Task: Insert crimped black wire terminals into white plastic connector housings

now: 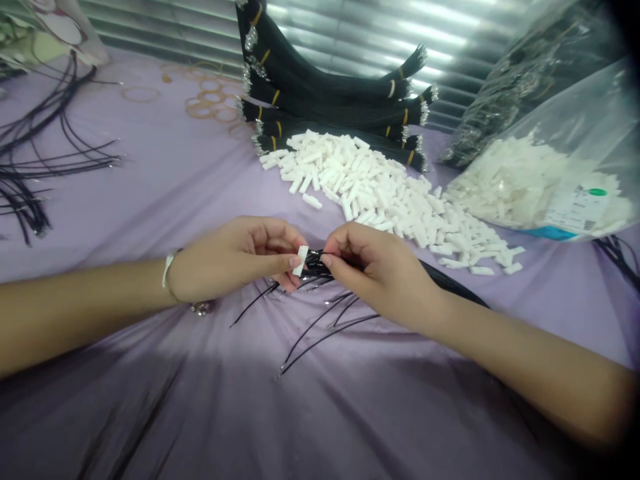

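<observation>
Between the thumb and fingers of my left hand point(250, 257) is a small white plastic connector housing point(301, 260), tilted upright. Close to its right side, my right hand point(385, 270) pinches a thin black wire at the fingertips; the wire's tip is too small to make out. A bundle of black wires point(453, 283) runs beneath my right hand, with its ends showing between the two hands. A few loose black wires point(305, 340) with metal terminals stick out toward me on the purple cloth point(240, 413).
Beyond my hands lies a heap of white connector housings point(370, 180). Tied black wire bundles point(330, 93) are stacked behind it. A clear bag of housings point(540, 180) stands at right. Loose wires point(45, 147) lie at left, and rubber bands point(210, 100) at the back.
</observation>
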### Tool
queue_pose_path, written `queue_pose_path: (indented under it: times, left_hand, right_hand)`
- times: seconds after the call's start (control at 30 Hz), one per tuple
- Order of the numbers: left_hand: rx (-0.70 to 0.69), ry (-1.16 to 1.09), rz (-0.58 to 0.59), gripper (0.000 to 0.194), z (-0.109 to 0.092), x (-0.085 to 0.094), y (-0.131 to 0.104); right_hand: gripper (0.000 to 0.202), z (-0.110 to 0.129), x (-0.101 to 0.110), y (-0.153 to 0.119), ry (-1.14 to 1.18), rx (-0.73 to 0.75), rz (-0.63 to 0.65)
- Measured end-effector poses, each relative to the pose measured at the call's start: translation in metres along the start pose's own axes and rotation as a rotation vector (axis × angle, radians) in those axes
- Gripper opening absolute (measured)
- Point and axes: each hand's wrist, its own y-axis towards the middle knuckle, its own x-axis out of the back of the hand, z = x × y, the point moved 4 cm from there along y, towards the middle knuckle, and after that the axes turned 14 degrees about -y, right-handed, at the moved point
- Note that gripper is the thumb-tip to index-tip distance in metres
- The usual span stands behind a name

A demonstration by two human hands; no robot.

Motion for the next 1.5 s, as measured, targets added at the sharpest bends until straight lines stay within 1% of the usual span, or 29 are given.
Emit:
queue_pose_path:
  times: [0.1,0.23,0.3,0.37,0.5,0.57,0.7,0.9,1.13,1.33,1.5]
  left_hand:
    - [-0.008,0.015,0.007,0.009,0.0,0.0,0.0]
    - [-0.014,0.012,-0.008,0.01,0.0,0.0,0.0]
    - [-0.003,0.008,-0.009,0.013,0.001,0.001,0.0]
    - [0.001,-0.001,-0.003,0.017,0.002,0.001,0.0]
    - [-0.029,-0.012,-0.004,0.023,0.004,0.001,0.001]
    - [-0.046,-0.011,-0.004,0.021,0.004,0.0,0.001]
    - [-0.057,-0.017,0.007,0.016,0.002,0.0,0.001]
    - [-0.071,-0.028,0.034,0.012,0.002,-0.001,0.001]
    - [-0.051,-0.026,0.0,0.011,0.001,-0.002,0.001]
    - [-0.054,-0.022,0.006,0.011,0.001,0.0,0.001]
    - [-0.044,-0.02,-0.012,0.011,0.001,-0.001,0.001]
  right_hand:
    - [0.007,0.001,0.002,0.0,-0.053,0.031,-0.045]
    - [0.008,0.006,0.012,-0.002,-0.123,0.113,-0.165]
    - [0.009,0.008,0.015,-0.003,-0.148,0.124,-0.193]
    - [0.008,0.008,0.015,-0.003,-0.155,0.095,-0.18]
    - [0.007,0.008,0.007,-0.001,-0.131,0.025,-0.101]
    - [0.01,0.008,0.004,0.0,-0.115,0.002,-0.067]
    - [0.011,0.006,0.001,0.001,-0.111,-0.042,-0.041]
    - [0.013,0.005,0.0,0.001,-0.081,-0.064,-0.005]
    - [0.014,0.003,0.0,0.003,-0.057,-0.046,-0.034]
    - [0.015,0.004,0.0,0.002,-0.044,-0.052,-0.028]
    - [0.015,0.003,0.0,0.002,-0.034,-0.061,-0.024]
